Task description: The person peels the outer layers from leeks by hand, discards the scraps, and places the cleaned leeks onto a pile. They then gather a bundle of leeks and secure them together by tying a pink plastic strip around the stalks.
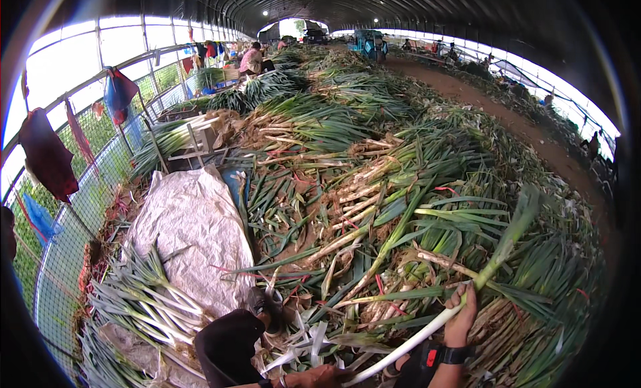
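My right hand (461, 314) is wrapped round the stalk of a long green onion (427, 332), where its white shank turns green. The stalk slants across the lower right, with leaves rising away from me and the pale root end low. Near that root end, my left hand (315, 376) is closed at the lower picture edge; its fingers are partly hidden and seem to be on the stalk. Unpeeled green onions (364, 184) lie in heaps ahead, roots still brown. Cleaned white green onions (163, 314) form a pile on my left.
A whitish plastic sheet (190, 224) covers the ground to the left, with a wooden crate (200, 138) beyond it. Net fencing (87, 211) runs along the left side. Another person (252, 61) sits farther back; a blue vehicle (369, 44) stands by the dirt path (461, 91).
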Motion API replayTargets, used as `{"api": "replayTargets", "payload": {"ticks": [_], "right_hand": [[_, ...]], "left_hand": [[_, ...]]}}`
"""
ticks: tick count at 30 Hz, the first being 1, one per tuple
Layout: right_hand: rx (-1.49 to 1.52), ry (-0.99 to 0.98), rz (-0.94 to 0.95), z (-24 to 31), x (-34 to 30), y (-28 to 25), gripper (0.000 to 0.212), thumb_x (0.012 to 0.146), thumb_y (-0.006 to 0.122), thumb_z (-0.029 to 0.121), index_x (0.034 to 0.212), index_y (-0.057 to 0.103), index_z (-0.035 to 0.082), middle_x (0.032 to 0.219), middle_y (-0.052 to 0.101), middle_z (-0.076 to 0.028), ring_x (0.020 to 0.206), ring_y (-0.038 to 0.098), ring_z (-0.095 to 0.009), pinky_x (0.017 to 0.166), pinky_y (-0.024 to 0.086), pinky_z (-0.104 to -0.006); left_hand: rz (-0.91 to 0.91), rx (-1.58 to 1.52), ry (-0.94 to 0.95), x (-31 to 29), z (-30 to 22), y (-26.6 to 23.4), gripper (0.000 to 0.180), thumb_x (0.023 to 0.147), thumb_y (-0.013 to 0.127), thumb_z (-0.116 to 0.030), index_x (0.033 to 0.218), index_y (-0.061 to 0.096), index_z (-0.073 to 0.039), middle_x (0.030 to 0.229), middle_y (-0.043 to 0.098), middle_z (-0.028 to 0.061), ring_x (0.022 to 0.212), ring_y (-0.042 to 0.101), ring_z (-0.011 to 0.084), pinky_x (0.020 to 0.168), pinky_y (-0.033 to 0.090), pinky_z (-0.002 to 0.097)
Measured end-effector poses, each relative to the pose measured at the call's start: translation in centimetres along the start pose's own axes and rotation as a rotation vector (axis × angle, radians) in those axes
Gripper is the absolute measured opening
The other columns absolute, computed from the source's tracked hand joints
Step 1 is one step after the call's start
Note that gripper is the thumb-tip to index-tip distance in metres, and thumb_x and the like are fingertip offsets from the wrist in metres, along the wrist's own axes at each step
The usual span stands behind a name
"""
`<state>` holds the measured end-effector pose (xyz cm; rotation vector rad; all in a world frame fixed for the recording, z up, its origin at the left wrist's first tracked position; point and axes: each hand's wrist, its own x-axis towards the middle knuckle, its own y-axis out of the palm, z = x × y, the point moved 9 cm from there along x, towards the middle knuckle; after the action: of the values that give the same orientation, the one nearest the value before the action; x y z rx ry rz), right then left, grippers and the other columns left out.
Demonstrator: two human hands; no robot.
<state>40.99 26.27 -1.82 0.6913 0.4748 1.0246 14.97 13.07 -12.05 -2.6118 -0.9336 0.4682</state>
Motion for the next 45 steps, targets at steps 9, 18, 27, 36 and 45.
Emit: {"api": "replayTargets", "payload": {"ticks": [9,18,27,36,45], "right_hand": [[-0.002,0.023,0.057,-0.8,-0.7,1.7,0.017,0.089,0.047,0.026,0.08,0.043,0.012,0.07,0.039,0.003,0.053,0.034,-0.005,0.045,0.029,-0.02],[0.047,-0.069,0.036,0.2,-0.9,1.5,0.011,0.088,0.049,0.021,0.085,0.043,0.013,0.071,0.038,0.003,0.05,0.033,-0.005,0.044,0.028,-0.0194],[0.007,-0.157,0.012,1.1,-2.9,3.4,0.018,0.088,0.047,0.011,0.103,0.039,0.015,0.07,0.04,0.0,0.047,0.037,-0.007,0.04,0.031,-0.0214],[0.286,-0.27,0.057,5.1,-1.2,1.2,0.046,0.093,0.039,0.021,0.136,0.025,0.019,0.072,0.031,0.002,0.052,0.028,-0.005,0.044,0.027,-0.0184],[0.56,-0.225,0.285,5.7,0.4,-0.9,0.039,0.091,0.042,0.013,0.129,0.035,0.01,0.077,0.035,-0.003,0.056,0.035,-0.011,0.046,0.035,-0.0227]], "left_hand": [[-0.247,-0.073,-0.043,-2.4,0.5,-1.0,0.022,0.085,0.049,-0.02,0.098,0.059,-0.006,0.071,0.059,0.0149,0.063,0.058,0.0266,0.057,0.045,0.0369],[-0.139,0.055,-0.146,-0.5,0.9,-2.0,0.028,0.085,0.051,-0.027,0.1,0.061,-0.006,0.09,0.062,0.0149,0.082,0.059,0.0313,0.07,0.047,0.0362],[-0.262,0.219,-0.239,2.2,3.7,-1.3,0.016,0.078,0.056,-0.019,0.089,0.066,-0.012,0.076,0.064,0.0052,0.069,0.062,0.0207,0.062,0.048,0.0306],[-0.722,-1.353,0.172,-4.2,4.2,-8.9,0.014,0.085,0.052,-0.012,0.084,0.056,0.001,0.081,0.058,0.0078,0.074,0.054,0.0174,0.066,0.045,0.0281],[-0.692,-0.052,-0.017,-6.0,-3.4,-16.0,0.037,0.086,0.052,-0.03,0.107,0.056,0.0,0.104,0.057,0.0153,0.095,0.055,0.0277,0.081,0.043,0.0335]]}}
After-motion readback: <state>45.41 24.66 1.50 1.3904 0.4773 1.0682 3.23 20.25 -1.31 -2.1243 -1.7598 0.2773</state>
